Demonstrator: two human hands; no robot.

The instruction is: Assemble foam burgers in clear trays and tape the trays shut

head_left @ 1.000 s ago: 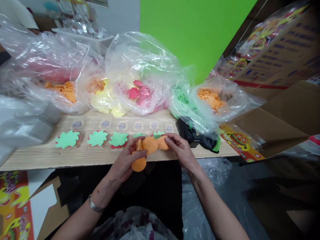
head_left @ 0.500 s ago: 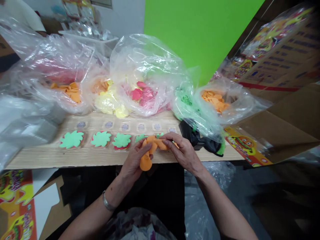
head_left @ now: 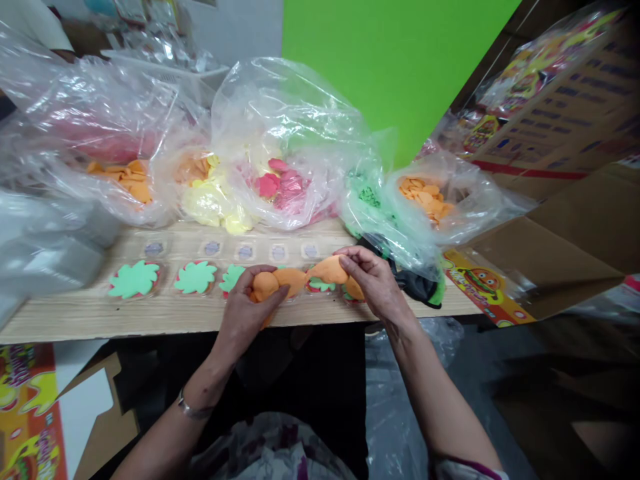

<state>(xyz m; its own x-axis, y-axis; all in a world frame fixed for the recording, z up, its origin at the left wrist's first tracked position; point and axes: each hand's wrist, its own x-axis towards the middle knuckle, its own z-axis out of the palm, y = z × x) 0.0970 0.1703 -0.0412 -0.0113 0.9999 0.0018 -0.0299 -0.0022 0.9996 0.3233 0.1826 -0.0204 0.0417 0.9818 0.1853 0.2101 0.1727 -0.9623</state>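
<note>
My left hand (head_left: pixel 246 313) is closed on a stack of orange foam rounds (head_left: pixel 273 283) at the front edge of the wooden board (head_left: pixel 100 312). My right hand (head_left: pixel 376 283) pinches a single orange round (head_left: pixel 327 270) just above the row of clear blister moulds (head_left: pixel 135 279). Three moulds on the left show green leaf shapes over red. Another orange round (head_left: pixel 354 289) lies in the mould under my right hand.
Clear plastic bags behind the board hold foam pieces: orange (head_left: pixel 127 180), yellow (head_left: pixel 213 203), pink (head_left: pixel 280 183), green (head_left: pixel 367 197) and orange (head_left: pixel 425 197). A black bag (head_left: pixel 417 285) lies right of my hand. Cardboard boxes (head_left: pixel 565 247) stand at right, printed cards (head_left: pixel 30 413) at lower left.
Both hands moved forward over the moulds. My right hand drew one orange round off the stack and carried it right; an orange round now lies in the rightmost mould.
</note>
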